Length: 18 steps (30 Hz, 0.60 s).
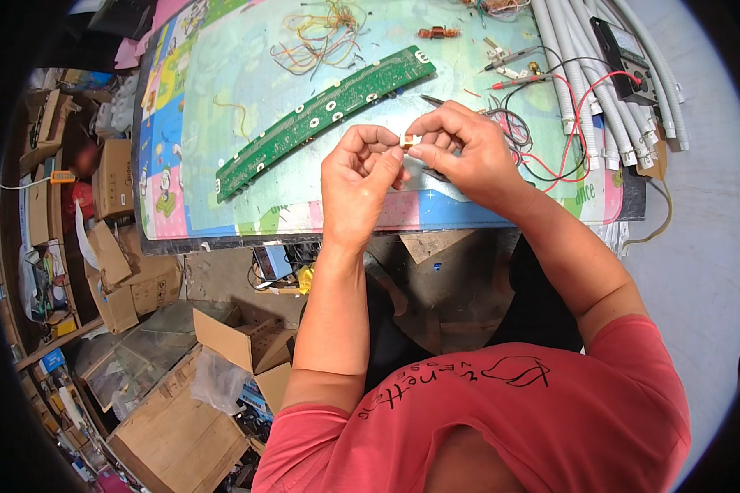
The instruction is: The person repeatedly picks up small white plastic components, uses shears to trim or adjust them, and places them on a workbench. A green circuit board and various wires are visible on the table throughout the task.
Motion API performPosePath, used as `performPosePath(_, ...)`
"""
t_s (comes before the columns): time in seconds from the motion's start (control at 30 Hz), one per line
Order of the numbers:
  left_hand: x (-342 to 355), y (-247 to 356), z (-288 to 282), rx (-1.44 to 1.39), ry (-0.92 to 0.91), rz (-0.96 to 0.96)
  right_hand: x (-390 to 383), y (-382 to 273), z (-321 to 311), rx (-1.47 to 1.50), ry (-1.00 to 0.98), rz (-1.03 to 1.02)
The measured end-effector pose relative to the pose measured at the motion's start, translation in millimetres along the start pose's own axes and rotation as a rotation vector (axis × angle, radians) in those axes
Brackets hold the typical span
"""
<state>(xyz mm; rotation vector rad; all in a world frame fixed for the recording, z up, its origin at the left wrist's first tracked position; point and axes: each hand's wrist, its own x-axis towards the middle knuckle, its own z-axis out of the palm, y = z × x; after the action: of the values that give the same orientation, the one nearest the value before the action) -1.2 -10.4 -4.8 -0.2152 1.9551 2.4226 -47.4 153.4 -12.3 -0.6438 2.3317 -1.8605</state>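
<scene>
Above the near part of the table, my left hand (358, 171) and my right hand (467, 149) meet fingertip to fingertip. Both pinch a small white part with a copper-brown patch (409, 141); its exact kind is too small to make out. Just beyond my hands lies a long green circuit board (325, 115), running slantwise from near left to far right. A dark pointed tool tip (432, 100) shows beside my right hand, which hides the rest of it.
Tangled thin wires (325, 37) and a copper-wound coil (438, 33) lie farther back. At right, a multimeter (625, 62) with red and black leads rests on white tubes (563, 74). Cardboard boxes (136, 279) crowd the floor and shelves at left.
</scene>
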Motion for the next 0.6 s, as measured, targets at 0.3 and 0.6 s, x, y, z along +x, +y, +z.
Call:
performPosePath(0.3, 0.0, 1.3, 1.7, -0.034, 0.023, -0.029, -2.0, -2.2, 2.3, -0.105, 0.037, -0.151)
performPosePath(0.6, 0.0, -1.4, 1.9, -0.047, 0.048, -0.048, -5.2, -1.0, 6.9, -0.17, 0.033, -0.22)
